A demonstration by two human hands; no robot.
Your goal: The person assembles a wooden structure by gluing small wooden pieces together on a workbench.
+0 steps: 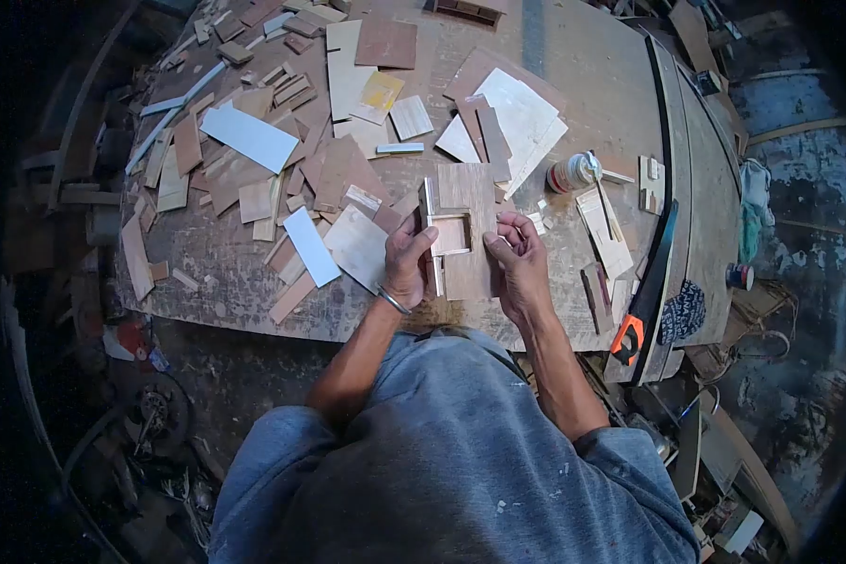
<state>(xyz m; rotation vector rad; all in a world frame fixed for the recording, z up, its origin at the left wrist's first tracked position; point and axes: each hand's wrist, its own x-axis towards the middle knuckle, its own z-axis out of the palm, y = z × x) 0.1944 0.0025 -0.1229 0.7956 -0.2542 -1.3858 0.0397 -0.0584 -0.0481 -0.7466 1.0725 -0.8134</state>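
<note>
Between my hands, above the front edge of the workbench, is a small wooden panel [470,273] with a square framed recess near its middle and a pale strip along its left edge. My left hand [407,258], a bangle at its wrist, grips the left edge with the thumb on the front face. At the right edge, my right hand [519,258] pinches the panel between thumb and fingers, its other fingers curled. The backs of the fingers behind the panel are hidden.
Wood offcuts [244,136] crowd the left of the workbench [348,324]. White sheets [522,117] lie behind the panel. A glue-smeared jar [573,174] stands to the right, near an orange-handled handsaw [630,338] and a dark patterned cloth [683,313] at the right edge.
</note>
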